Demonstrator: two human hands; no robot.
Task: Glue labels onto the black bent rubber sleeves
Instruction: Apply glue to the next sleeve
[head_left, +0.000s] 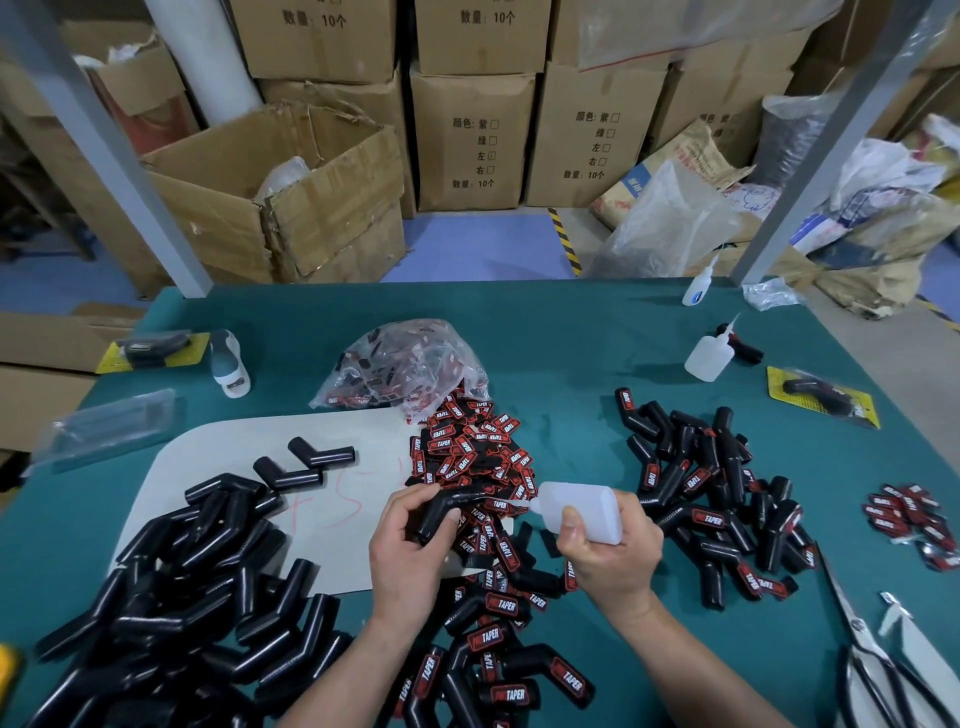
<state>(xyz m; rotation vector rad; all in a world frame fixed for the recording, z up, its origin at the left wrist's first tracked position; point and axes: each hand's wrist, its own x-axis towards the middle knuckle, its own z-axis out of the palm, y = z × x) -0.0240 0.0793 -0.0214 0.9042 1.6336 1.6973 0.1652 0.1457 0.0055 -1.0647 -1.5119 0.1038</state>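
Sleeves (171, 597) of black bent rubber, bare of labels, lie heaped to the left of the left hand (410, 545), partly on a white sheet (218, 457) spread over the green table (571, 353). The left hand grips one bent sleeve (441, 512), fingers curled round its lower leg and thumb laid along it, so that the upper leg slants up and to the right. Just beyond that hand spreads a loose pile of red and black labels (478, 452), and beyond the pile stands a clear bag (410, 369) holding more of them. Between the two wrists, nearer the person, lie labelled sleeves (498, 665). The right hand (610, 556) clasps a white glue bottle (582, 512), held on its side with the nozzle pointing left at the upper end of the held sleeve; whether the tip touches it cannot be told. To the right of the right hand lies a second heap of labelled sleeves (711, 493), then a small clump of labels (909, 519), with scissors (872, 670) nearer the person. Well beyond the right hand stands a spare bottle (709, 356).
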